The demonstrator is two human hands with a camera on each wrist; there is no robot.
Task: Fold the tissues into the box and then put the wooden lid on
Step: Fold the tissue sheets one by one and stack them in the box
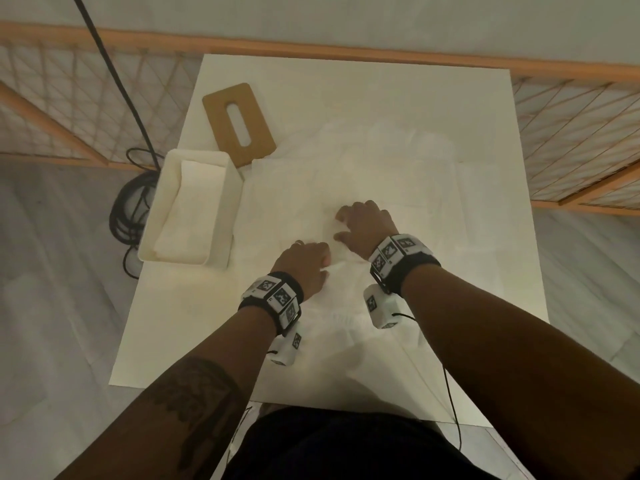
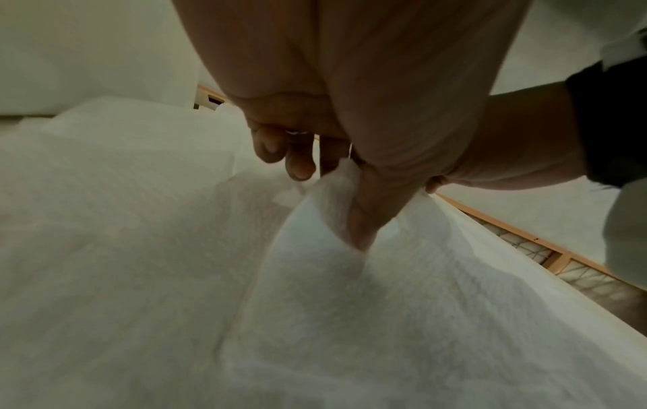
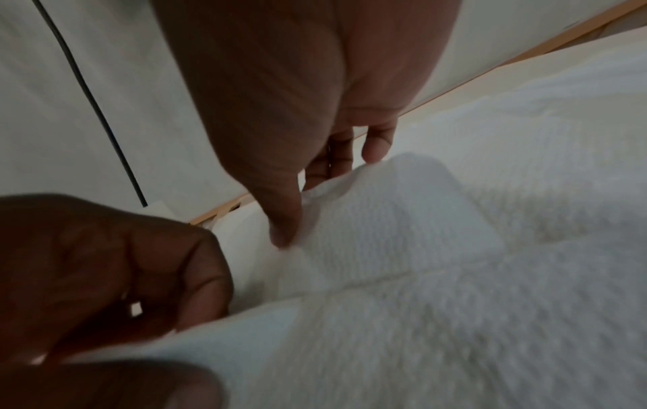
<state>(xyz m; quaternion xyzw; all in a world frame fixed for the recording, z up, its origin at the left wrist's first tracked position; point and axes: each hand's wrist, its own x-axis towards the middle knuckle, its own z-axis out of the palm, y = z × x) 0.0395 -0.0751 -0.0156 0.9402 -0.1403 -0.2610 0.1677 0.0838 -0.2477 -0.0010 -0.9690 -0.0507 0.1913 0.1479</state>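
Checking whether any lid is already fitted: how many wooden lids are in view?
1: a flat brown wooden lid with an oblong slot, lying on the table beyond the open white box.

Lid [image 1: 239, 123] behind box [image 1: 221, 216]; tissues [image 1: 398, 174] right

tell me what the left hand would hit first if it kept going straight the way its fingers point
Probably only more loose tissues. The left hand, pinching a tissue, points up the table, passing right of the white box and wooden lid. Depth is unclear, so treat this as a guess.

Left hand [image 1: 304, 263] fingertips hidden under tissue [image 1: 349, 271] in head view. Right-wrist view blurred. Coiled cable [image 1: 128, 209] partly behind box [image 1: 221, 216].
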